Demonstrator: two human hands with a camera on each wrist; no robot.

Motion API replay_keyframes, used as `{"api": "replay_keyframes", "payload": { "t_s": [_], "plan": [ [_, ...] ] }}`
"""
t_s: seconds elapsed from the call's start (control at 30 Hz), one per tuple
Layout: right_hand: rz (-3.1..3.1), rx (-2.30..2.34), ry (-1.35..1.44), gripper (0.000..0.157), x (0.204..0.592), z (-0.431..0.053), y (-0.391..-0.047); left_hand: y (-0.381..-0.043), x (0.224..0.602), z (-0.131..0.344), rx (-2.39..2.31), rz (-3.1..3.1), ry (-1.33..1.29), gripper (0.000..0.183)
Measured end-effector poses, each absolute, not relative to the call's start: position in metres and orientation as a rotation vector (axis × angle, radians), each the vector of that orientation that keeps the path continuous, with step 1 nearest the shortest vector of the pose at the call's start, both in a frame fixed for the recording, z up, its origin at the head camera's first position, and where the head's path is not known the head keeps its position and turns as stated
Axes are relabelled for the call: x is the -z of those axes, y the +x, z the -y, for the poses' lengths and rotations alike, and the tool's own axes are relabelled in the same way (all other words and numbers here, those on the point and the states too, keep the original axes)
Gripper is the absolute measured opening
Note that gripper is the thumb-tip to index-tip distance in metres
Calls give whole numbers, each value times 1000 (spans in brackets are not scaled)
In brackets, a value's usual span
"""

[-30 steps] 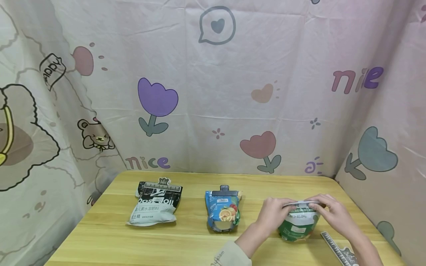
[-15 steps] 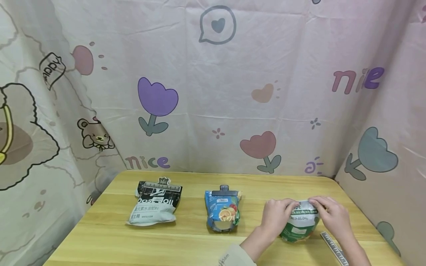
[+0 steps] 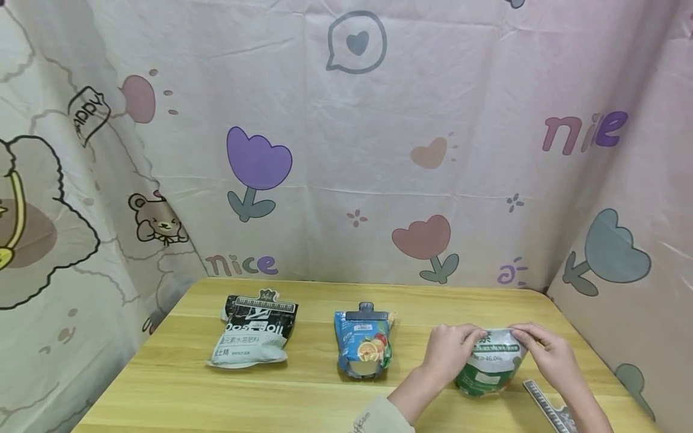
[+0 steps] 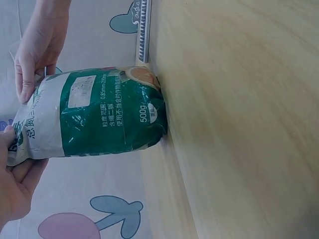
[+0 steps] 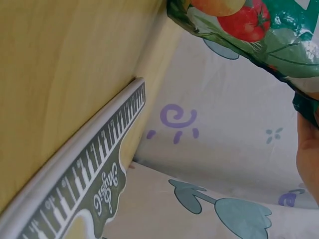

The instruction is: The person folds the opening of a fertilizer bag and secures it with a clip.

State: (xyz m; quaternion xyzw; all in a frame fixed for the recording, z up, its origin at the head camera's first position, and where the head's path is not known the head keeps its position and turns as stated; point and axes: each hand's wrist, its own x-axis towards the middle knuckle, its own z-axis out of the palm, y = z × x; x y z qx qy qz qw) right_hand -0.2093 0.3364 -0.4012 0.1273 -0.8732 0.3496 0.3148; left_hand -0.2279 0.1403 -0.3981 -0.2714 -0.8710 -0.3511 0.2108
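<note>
A green and white plastic bag [image 3: 489, 367], marked 500g in the left wrist view, stands upright on the right part of the table. My left hand [image 3: 448, 350] pinches its top edge at the left corner, thumb in front. At the other top corner my right hand [image 3: 549, 352] pinches the bag between thumb and fingers. In the right wrist view the bag [image 5: 279, 37] shows printed fruit and a tomato. Beside it on the table lies a long bag clip [image 5: 94, 169] with a piano-key pattern and the word Music, partly hidden by my right forearm in the head view.
A black and white bag [image 3: 249, 340] closed with a piano-key clip [image 3: 265, 304] lies at the left of the wooden table [image 3: 216, 397]. In the middle sits a blue fruit-print bag [image 3: 364, 349] with a dark clip [image 3: 366, 314]. A patterned curtain [image 3: 325, 240] surrounds the table.
The bag's top edge was folded over between my fingers a second ago; now it is raised and more of the white printed front shows. My right hand has shifted slightly outward.
</note>
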Motion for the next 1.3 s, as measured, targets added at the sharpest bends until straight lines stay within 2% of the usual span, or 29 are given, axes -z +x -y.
{"api": "replay_keyframes", "payload": {
  "t_s": [0.3, 0.5, 0.67, 0.8, 1.03, 1.2, 1.3],
  "plan": [
    [2292, -1114, 299, 7, 404, -340, -211, -229, 402, -140, 1057, 2395, -747, 26],
    [2355, -1287, 348, 19, 411, -353, -213, -229, 403, -140, 1100, 2397, -743, 27],
    [2300, -1332, 352, 17, 431, -367, -227, -229, 403, -140, 1102, 2396, -736, 27],
    [2307, -1333, 346, 18, 433, -371, -228, -228, 402, -141, 1102, 2387, -742, 26],
    [2325, -922, 415, 13, 398, -345, -207, -228, 394, -138, 863, 2404, -844, 19],
    [2247, -574, 654, 25, 383, -320, -201, -224, 385, -137, 664, 2353, -910, 16],
    [2220, -502, 690, 22, 382, -310, -201, -221, 382, -138, 591, 2324, -906, 17]
  ]
}}
